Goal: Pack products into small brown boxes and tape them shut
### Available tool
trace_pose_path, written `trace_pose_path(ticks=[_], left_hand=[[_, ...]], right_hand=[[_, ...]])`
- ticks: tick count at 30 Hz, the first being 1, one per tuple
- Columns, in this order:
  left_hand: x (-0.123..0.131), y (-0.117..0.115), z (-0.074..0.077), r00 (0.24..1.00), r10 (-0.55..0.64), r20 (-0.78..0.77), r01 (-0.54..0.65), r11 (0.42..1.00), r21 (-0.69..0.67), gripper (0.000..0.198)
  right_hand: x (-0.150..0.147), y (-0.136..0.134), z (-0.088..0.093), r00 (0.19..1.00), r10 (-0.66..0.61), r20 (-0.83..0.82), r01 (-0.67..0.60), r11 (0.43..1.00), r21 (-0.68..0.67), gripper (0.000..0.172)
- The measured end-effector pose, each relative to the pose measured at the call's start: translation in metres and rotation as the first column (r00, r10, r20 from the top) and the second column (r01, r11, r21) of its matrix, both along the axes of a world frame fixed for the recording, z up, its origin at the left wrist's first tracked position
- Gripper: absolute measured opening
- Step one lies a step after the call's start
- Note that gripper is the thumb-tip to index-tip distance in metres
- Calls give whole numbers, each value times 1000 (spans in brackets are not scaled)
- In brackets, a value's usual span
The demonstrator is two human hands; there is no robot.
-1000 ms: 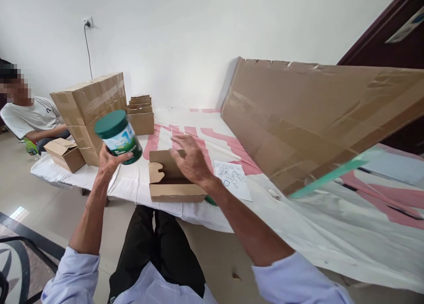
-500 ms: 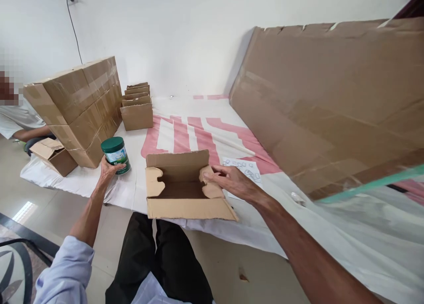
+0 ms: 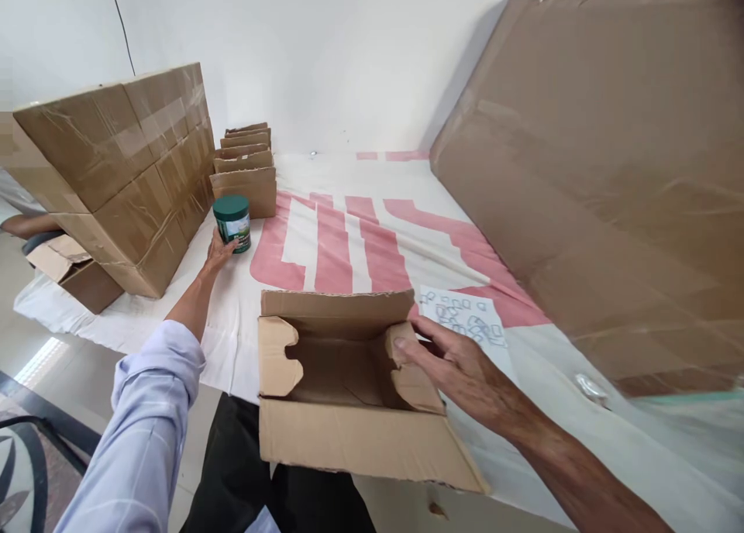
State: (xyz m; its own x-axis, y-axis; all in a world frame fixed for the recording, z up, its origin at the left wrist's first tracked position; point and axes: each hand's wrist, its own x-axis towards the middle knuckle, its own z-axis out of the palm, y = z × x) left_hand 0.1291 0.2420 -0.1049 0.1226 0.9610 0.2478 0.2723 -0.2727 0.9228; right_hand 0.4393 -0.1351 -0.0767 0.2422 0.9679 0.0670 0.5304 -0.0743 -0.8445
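My left hand (image 3: 218, 249) is wrapped around the lower side of a green canister (image 3: 233, 225) with a green lid and a pale label. The canister stands upright on the cloth, beside the stacked cartons. In front of me an open cardboard box (image 3: 349, 436) lies at the table's near edge, its flaps spread and its inside bare as far as I can see. My right hand (image 3: 447, 359) pinches the box's right side flap (image 3: 415, 374) between thumb and fingers. The left side flap (image 3: 277, 356) has a notched edge and is untouched.
Taped cartons (image 3: 128, 161) form a stack at the left, with a small box (image 3: 78, 273) before it. Several open cardboard boxes (image 3: 247, 188) stand in a row behind the canister. A paper with drawings (image 3: 465, 312) lies right; a large cardboard panel (image 3: 610, 177) leans there. A person's arm (image 3: 29, 225) shows far left.
My left hand and the canister have moved farther back, toward the row of open boxes. The open box appears closer and larger as my view shifts; my right hand keeps its flap.
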Motion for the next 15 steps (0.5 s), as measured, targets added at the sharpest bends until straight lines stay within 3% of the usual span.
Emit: trace_pose_path(ticks=[3,5,10,13,15], left_hand=[[2,-4,12,998,31,-60,-31,1000,-3,59],[-10,-24,18,996,38,-82,-38,999,2,55],[-76,-126,22,993,65,-94,-66,998,-9,48],[-109,-188,18,987,128,-99,-131,991,-25,34],[-117,-217,13,985,142,-100,-147,988,-43,28]], right_hand=[[-5,6,8,1000,-2,-26,3,1000,26,22],[-11,14,16,999,-8,-45,11,998,64,20],[-26,51,27,998,-9,-66,18,990,139,25],[-39,90,26,995,14,-97,3,986,167,24],[-51,124,24,989,10,-151,11,991,137,22]])
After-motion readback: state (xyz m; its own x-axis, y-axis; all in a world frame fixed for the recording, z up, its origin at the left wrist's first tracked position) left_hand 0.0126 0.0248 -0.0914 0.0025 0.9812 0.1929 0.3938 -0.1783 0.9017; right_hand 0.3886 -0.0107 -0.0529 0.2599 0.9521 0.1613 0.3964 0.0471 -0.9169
